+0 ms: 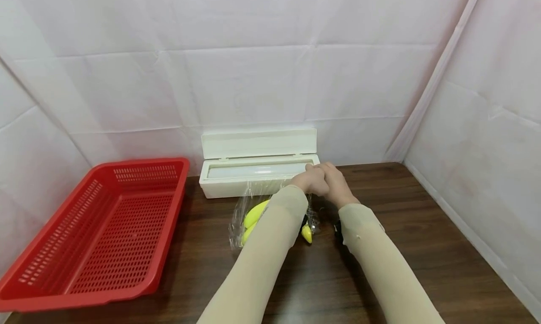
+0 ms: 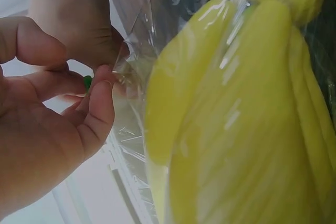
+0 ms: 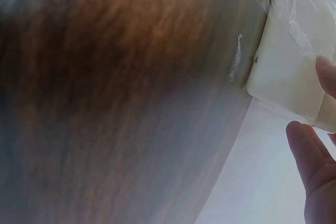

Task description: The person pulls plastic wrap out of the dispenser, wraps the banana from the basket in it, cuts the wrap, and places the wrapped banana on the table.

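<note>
A white cling film dispenser box (image 1: 230, 189) stands against the back wall with its lid raised and a roll inside. My left hand (image 1: 313, 179) is at its right end, pinching a small green piece (image 2: 87, 81) between the fingertips. My right hand (image 1: 336, 185) is beside it, with thumb and fingers about the box's end corner (image 3: 289, 77). Clear film (image 1: 238, 220) runs from the box over a bunch of yellow bananas (image 1: 255, 214) on the table. My left forearm hides much of the bunch; a yellow tip (image 1: 307, 233) shows to its right.
A red perforated plastic basket (image 1: 169, 235) occupies the left of the dark wooden table (image 1: 444, 249). White cloth walls (image 1: 253, 89) close in the back and both sides.
</note>
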Demonstrator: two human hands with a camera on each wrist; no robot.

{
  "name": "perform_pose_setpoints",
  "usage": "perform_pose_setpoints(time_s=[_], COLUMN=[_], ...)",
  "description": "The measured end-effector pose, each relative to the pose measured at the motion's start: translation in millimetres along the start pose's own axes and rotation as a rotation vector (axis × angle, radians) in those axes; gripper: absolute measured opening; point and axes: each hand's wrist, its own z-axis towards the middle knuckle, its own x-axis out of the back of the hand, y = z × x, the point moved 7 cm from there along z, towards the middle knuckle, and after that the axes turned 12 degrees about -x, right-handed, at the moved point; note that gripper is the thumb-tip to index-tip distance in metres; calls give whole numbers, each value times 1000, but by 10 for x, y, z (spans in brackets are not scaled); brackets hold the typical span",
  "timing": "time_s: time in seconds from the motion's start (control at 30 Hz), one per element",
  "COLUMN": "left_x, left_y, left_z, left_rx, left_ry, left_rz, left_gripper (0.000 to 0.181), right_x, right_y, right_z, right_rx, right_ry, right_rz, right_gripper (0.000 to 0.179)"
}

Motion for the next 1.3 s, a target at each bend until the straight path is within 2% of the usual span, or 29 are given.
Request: perform_pose_setpoints(time_s=[0.07, 0.17, 0.3, 0.4, 0.53, 0.6, 0.93, 1.13, 1.3], left_x=[17, 31, 48, 95, 181, 216, 347, 443, 477], left_y=[-4, -26, -118, -228, -335, -354, -431, -560, -644], left_z=[-3, -10, -43, -109, -218, -258, -453, -622, -700], left_rx=[-2, 3, 23, 67, 113, 108, 71, 85, 97], left_ry=[4, -22, -65, -69, -48, -33, 20, 46, 56], left_rz=[-13, -25, -99, -95, -29, -33, -40, -66, -82], left_gripper=[10, 14, 17, 20, 40, 47, 46, 45, 47], right_x=[7, -5, -71, -118, -122, -106, -88, -69, -72], right_y=[0, 6, 38, 57, 67, 73, 67, 51, 36], right_z=[10, 30, 37, 24, 18, 27, 37, 37, 35], right_rx=[2, 3, -18, -52, -79, -79, -71, -88, -91], right_ry=[6, 6, -7, -23, -28, -20, -31, -38, -43], right_rz=[5, 4, -16, -23, -16, -20, 5, 4, -14], right_gripper=[33, 30, 27, 37, 55, 58, 61, 62, 63])
